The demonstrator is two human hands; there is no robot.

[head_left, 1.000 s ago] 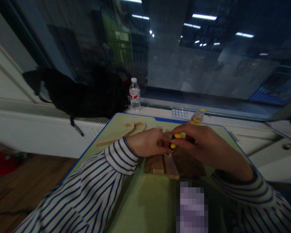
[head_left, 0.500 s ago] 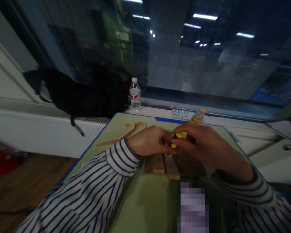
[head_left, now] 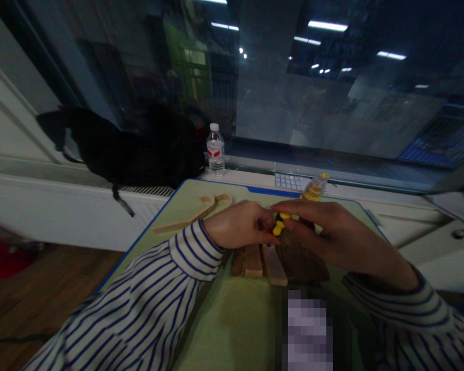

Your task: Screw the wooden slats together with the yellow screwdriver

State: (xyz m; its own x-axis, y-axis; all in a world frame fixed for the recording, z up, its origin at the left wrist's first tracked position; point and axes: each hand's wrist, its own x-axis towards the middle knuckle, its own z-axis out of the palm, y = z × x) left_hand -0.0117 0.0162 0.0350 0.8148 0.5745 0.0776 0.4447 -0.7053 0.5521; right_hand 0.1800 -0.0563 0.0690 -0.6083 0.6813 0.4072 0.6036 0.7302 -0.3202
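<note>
A short yellow-and-black handle [head_left: 280, 223], shaped like a stubby screwdriver's, stands between my hands above the wood pieces. My right hand [head_left: 328, 224] has its thumb and forefinger round the handle's upper end. Close against its lower yellow part, my left hand [head_left: 243, 224] is closed, its fingers curled. What those left fingers grip is hidden. Beneath the hands, two pale wooden strips [head_left: 275, 267] lie on a dark brown board [head_left: 301, 260]. The handle's lower tip cannot be seen.
Two hook-ended wooden pieces [head_left: 191, 219] lie on the green, blue-edged table [head_left: 224, 319] at left. A yellow-capped clear bottle [head_left: 316, 187] with small yellowish contents leans at the back. Beyond stand a water bottle [head_left: 215, 152] and a black bag [head_left: 139, 154] on the sill.
My right fingers have shifted round the handle, and more of its yellow lower part shows. My right wrist has moved slightly right and down. My left hand has stayed in place.
</note>
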